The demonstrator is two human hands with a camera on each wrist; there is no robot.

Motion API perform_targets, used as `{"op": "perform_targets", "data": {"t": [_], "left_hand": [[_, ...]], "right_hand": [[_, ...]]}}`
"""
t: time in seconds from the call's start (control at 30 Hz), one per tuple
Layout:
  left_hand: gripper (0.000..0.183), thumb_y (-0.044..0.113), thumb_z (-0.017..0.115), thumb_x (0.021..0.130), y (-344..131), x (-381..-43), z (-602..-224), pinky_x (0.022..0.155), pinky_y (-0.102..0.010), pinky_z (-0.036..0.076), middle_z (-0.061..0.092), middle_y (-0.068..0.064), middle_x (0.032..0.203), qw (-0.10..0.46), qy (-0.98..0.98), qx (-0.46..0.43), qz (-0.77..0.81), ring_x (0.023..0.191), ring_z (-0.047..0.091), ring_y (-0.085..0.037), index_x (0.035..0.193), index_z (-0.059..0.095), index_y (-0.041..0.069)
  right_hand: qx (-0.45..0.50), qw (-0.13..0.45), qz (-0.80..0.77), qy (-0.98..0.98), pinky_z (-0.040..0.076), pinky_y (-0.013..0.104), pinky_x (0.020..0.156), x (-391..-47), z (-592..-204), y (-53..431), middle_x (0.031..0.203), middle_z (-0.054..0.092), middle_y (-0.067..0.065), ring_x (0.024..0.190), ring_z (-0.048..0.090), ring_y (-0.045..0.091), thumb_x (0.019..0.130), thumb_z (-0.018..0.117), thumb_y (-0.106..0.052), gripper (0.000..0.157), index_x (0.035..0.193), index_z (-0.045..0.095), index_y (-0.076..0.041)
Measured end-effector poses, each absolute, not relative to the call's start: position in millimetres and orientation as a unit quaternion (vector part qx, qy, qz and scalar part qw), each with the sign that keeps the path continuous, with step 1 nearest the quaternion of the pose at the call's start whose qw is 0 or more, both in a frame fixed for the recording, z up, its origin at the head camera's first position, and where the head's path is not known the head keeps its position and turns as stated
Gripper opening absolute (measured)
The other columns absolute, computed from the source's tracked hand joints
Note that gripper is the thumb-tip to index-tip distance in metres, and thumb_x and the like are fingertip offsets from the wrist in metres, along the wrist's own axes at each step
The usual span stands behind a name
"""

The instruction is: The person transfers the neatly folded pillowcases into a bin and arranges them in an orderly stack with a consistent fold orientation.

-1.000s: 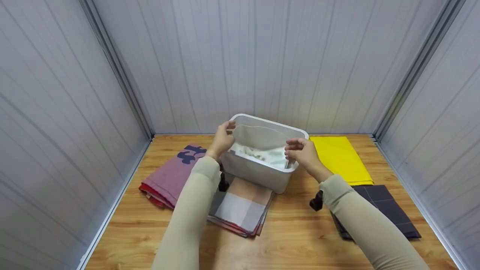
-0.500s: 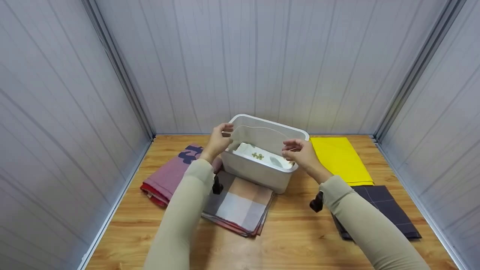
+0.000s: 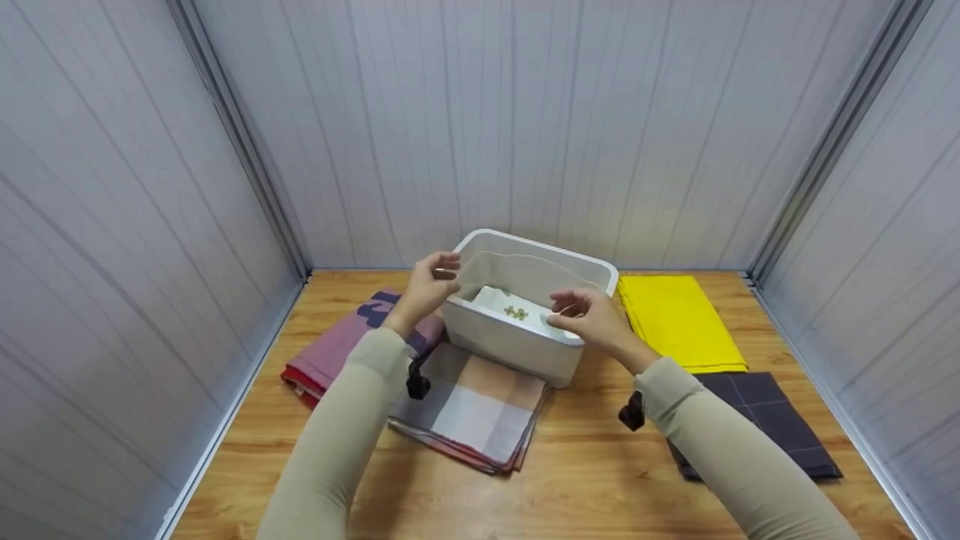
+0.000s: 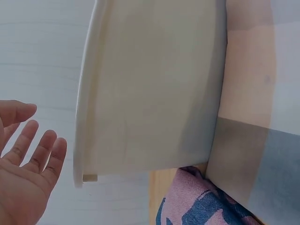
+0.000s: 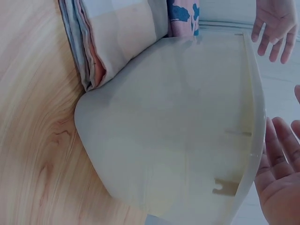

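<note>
A white plastic bin (image 3: 506, 341) stands at the back of the wooden table. In it lies a white folded cloth (image 3: 491, 298) with a small yellow-green flower pattern. My left hand (image 3: 426, 291) hovers by the bin's left end, and in the left wrist view this hand (image 4: 30, 171) has its fingers spread just off the rim, holding nothing. Over the front right rim hangs my right hand (image 3: 596, 319), fingers loosely bent and nothing visible in them. The right wrist view shows the same hand (image 5: 283, 173) close along the rim; whether it touches there I cannot tell.
A folded checked cloth (image 3: 480, 412) lies against the bin's front. To its left is a pink and navy cloth (image 3: 337, 349) with red beneath. On the right lie a yellow folded cloth (image 3: 682, 322) and a dark checked one (image 3: 772, 412). Panel walls (image 3: 480, 127) enclose the table.
The left hand has drawn away from the bin to the left and toward me. The right hand has shifted slightly left and down. The white cloth has settled flat in the bin.
</note>
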State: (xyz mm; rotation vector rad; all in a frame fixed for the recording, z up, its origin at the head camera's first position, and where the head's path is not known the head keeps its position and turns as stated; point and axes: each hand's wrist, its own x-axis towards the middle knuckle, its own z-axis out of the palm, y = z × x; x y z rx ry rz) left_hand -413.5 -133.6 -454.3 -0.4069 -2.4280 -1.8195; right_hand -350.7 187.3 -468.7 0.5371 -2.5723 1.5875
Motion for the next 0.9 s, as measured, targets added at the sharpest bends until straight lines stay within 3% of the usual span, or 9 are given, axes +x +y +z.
{"op": "perform_targets", "data": {"t": [0.3, 0.43, 0.6, 0.9], "left_hand": [[0.049, -0.010, 0.064, 0.091, -149, -403, -458, 0.103, -0.046, 0.060, 0.067, -0.029, 0.136, 0.030, -0.788, -0.131, -0.601, 0.127, 0.065, -0.049, 0.139, 0.063, -0.007], [0.047, -0.010, 0.066, 0.091, -156, -399, -464, 0.096, -0.037, 0.061, 0.068, -0.029, 0.133, 0.024, -0.792, -0.131, -0.596, 0.124, 0.066, -0.048, 0.138, 0.064, -0.007], [0.044, -0.009, 0.067, 0.091, -161, -393, -473, 0.085, -0.025, 0.059, 0.069, -0.030, 0.128, 0.032, -0.791, -0.142, -0.594, 0.118, 0.069, -0.047, 0.135, 0.065, -0.009], [0.042, -0.009, 0.068, 0.090, -168, -382, -485, 0.092, -0.027, 0.057, 0.069, -0.033, 0.125, 0.038, -0.793, -0.153, -0.589, 0.116, 0.070, -0.046, 0.132, 0.066, -0.010]], "right_hand": [[0.211, 0.017, 0.488, -0.847, 0.056, 0.017, 0.079, -347, -474, 180, 0.114, 0.076, 0.027, 0.097, 0.074, 0.025, 0.092, 0.085, -0.007, 0.040, 0.127, 0.073, 0.008], [0.220, 0.010, 0.486, -0.845, 0.055, 0.017, 0.077, -348, -478, 178, 0.112, 0.075, 0.029, 0.093, 0.072, 0.020, 0.091, 0.085, -0.006, 0.040, 0.126, 0.073, 0.009], [0.235, 0.009, 0.460, -0.856, 0.054, 0.017, 0.075, -349, -479, 177, 0.105, 0.077, 0.022, 0.088, 0.069, 0.015, 0.090, 0.086, -0.008, 0.038, 0.123, 0.075, 0.006], [0.250, -0.005, 0.437, -0.864, 0.052, 0.019, 0.073, -349, -478, 176, 0.103, 0.079, 0.023, 0.085, 0.064, 0.013, 0.091, 0.082, -0.003, 0.027, 0.115, 0.078, 0.007]]}}
